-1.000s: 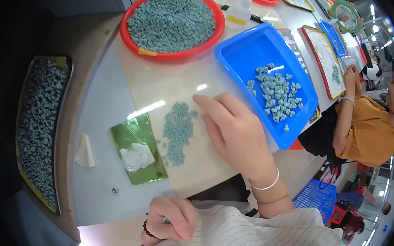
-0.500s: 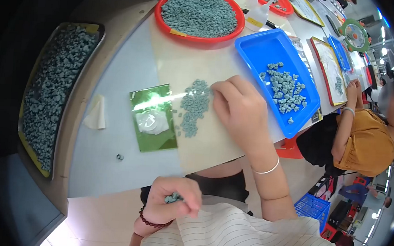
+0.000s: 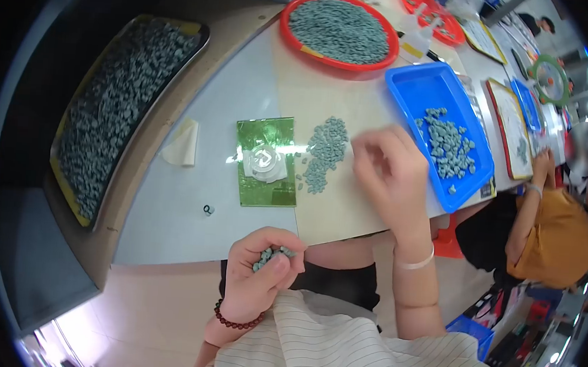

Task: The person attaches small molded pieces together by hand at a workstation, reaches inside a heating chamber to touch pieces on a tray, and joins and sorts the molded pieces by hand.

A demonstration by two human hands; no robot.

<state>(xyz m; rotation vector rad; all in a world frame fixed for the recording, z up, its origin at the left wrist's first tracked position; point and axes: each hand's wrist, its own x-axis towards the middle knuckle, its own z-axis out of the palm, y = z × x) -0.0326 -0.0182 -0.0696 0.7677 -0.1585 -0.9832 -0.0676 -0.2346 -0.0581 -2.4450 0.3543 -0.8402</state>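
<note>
My left hand (image 3: 258,272), below the table edge, is curled around several green stone pieces (image 3: 266,256) that show between thumb and fingers. Over the table, my right hand (image 3: 394,179) has its fingers bent towards the thumb. Motion blurs its fingertips, and I cannot make out what is between them. Just left of it lies a loose pile of small flat green stones (image 3: 327,145). Beside the pile is a shiny green square sheet (image 3: 250,189) with a clear round dish on white material (image 3: 266,163). To the right, a blue tray (image 3: 408,76) holds chunkier green pieces (image 3: 449,147).
A red round tray (image 3: 390,38) full of green stones stands at the back. On the left lies a dark tray (image 3: 71,197) of stones. A cream scrap (image 3: 183,146) and a small dark ring-like piece (image 3: 209,210) rest on the table. A co-worker (image 3: 553,236) sits at right.
My right hand has drawn away from the pile's edge, to the right. The left hand has risen slightly and turned, showing more of the pieces in it. The whole view has shifted.
</note>
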